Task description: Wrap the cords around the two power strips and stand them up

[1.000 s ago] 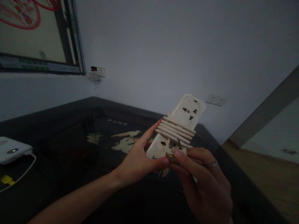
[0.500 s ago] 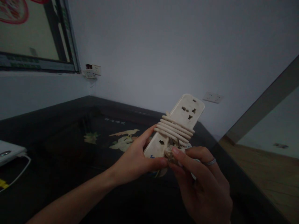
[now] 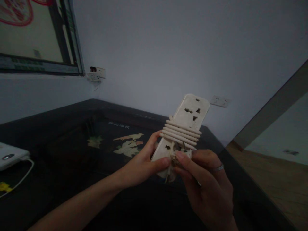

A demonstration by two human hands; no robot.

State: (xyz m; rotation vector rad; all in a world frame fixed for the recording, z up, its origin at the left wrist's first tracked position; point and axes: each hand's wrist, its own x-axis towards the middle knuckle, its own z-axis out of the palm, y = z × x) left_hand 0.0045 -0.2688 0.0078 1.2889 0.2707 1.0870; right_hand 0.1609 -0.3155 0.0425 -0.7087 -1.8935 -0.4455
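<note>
A cream power strip (image 3: 191, 110) is held up over the dark table (image 3: 72, 128), tilted with its far end up and to the right. Its cord (image 3: 181, 134) is wound several times round the middle. My left hand (image 3: 141, 163) grips the strip's lower end, thumb on the front and fingers behind. My right hand (image 3: 207, 186), with a ring on one finger, pinches the plug (image 3: 176, 159) at the strip's lower end between thumb and forefinger.
A white device (image 3: 9, 155) with a white cable lies at the table's left edge. Wall sockets (image 3: 97, 73) sit near a framed picture (image 3: 36, 35) at the left, another socket (image 3: 220, 101) behind the strip. Wooden floor (image 3: 276, 183) shows at the right.
The strip has tipped a little more upright and both hands have shifted slightly. The grip on strip and plug is unchanged.
</note>
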